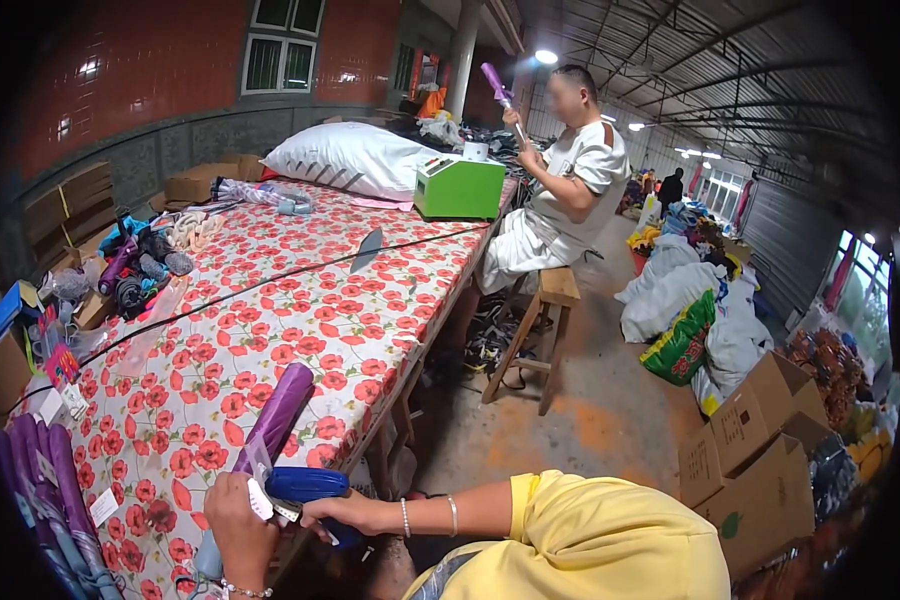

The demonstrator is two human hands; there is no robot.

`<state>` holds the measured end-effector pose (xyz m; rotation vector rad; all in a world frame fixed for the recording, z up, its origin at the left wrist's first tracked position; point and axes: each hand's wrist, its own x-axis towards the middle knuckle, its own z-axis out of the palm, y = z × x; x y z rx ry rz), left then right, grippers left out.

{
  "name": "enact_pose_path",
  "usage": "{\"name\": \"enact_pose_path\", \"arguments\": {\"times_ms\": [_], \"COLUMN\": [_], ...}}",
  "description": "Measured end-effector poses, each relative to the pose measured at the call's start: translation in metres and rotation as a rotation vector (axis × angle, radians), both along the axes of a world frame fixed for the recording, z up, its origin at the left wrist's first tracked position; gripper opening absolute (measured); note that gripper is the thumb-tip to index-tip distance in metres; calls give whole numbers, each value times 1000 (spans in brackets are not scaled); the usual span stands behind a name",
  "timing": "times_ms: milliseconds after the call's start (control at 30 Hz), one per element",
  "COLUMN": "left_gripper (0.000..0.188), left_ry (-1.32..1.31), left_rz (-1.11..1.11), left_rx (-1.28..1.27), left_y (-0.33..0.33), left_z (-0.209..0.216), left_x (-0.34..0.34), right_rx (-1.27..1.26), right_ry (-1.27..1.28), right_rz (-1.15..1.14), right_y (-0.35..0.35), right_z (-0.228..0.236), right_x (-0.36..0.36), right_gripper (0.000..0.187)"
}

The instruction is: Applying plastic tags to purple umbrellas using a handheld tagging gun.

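Furled purple umbrella [278, 410] lies on the table [185, 395], long axis pointing away and slightly right. Left hand [240, 518] grips its near part; right hand [342, 514] holds a blue tool [308, 484].

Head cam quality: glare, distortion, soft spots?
Head view: glare around the ceiling lamp, glints on the red tiled wall, bright daylight in the right-hand window; head view: dark fisheye vignette, shapes stretched toward the rim; head view: piled goods at far right look soft, while the blue tool at the right hand reads fairly clearly.
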<state>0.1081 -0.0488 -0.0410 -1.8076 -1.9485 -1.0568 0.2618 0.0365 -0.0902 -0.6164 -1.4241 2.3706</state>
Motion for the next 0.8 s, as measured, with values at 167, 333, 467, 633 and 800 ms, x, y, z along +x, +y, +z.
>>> {"name": "enact_pose_path", "arguments": {"times_ms": [167, 333, 467, 633, 800], "left_gripper": [23, 23, 24, 42, 42], "left_ry": [36, 58, 41, -2, -170], "left_rz": [-3, -32, 10, 8, 49], "left_rx": [6, 52, 48, 137, -105], "left_y": [1, 1, -4, 9, 0], "left_z": [-3, -3, -12, -12, 12], "left_x": [1, 4, -6, -20, -30], "right_rx": [-21, -25, -138, 415, -286], "right_ry": [-43, -49, -83, 459, 181], "right_rz": [26, -3, 79, 154, 75], "right_y": [1, -5, -1, 3, 1], "right_z": [7, 15, 1, -23, -26], "right_x": [2, 6, 4, 30, 112], "right_gripper": [17, 19, 19, 29, 37]}}
